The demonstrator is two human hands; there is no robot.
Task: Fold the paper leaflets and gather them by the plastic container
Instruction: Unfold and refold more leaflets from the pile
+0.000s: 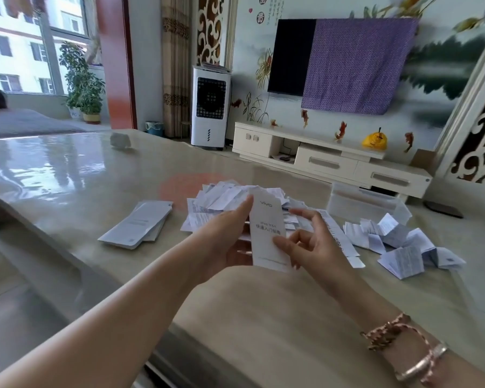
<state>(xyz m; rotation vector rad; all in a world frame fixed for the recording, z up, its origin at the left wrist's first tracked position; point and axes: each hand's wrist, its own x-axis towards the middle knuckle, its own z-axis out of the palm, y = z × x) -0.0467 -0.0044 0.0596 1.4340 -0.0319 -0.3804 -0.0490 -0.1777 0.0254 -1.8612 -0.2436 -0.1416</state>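
Note:
A tall white leaflet point(267, 228) with printed text stands upright above the table, held between both hands. My left hand point(224, 236) grips its left edge, fingers reaching up along the paper. My right hand point(311, 242) pinches its lower right edge with thumb and forefinger, the other fingers spread. Behind them lies a loose heap of unfolded leaflets point(224, 200). A small stack of flat leaflets point(139, 224) lies to the left. Several folded leaflets point(395, 242) are gathered to the right, in front of a clear plastic container point(359, 201).
The glossy beige table point(67, 175) runs far to the left and back, and a small pale object point(120, 141) sits near its far edge. A white TV cabinet point(333, 158) and a fan unit point(210, 107) stand beyond the table.

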